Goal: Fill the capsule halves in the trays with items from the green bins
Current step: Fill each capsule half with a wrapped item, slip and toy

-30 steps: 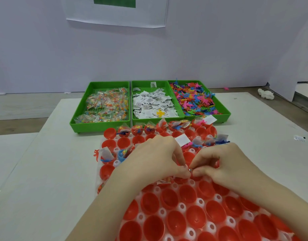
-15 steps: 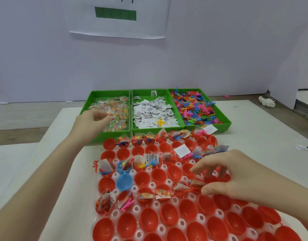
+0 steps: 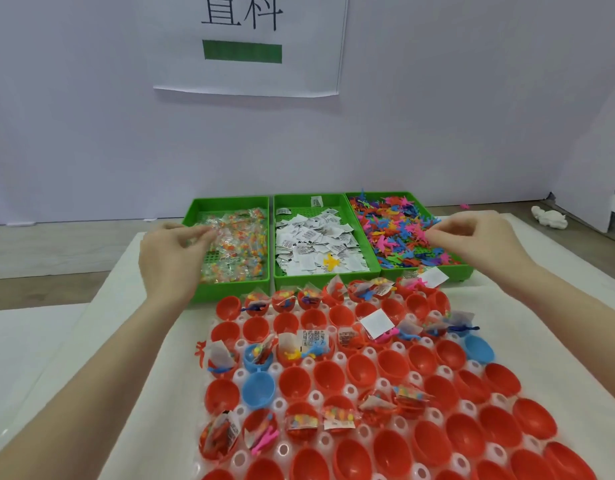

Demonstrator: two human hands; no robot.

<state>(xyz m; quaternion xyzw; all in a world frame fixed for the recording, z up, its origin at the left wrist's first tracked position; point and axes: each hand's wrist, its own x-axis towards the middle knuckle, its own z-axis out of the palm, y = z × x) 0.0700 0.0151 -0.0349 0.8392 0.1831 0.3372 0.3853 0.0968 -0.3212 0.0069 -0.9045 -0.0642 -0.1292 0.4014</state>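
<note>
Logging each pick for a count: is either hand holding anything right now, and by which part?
Cannot be told. Left hand fingertips reach the left bin's clear packets; right hand fingertips reach the right bin's coloured figures.

We see three bins (image 3: 328, 237) side by side behind the tray (image 3: 351, 393) of capsule halves (image 3: 361, 370) — our hands reach over the outer two.
</note>
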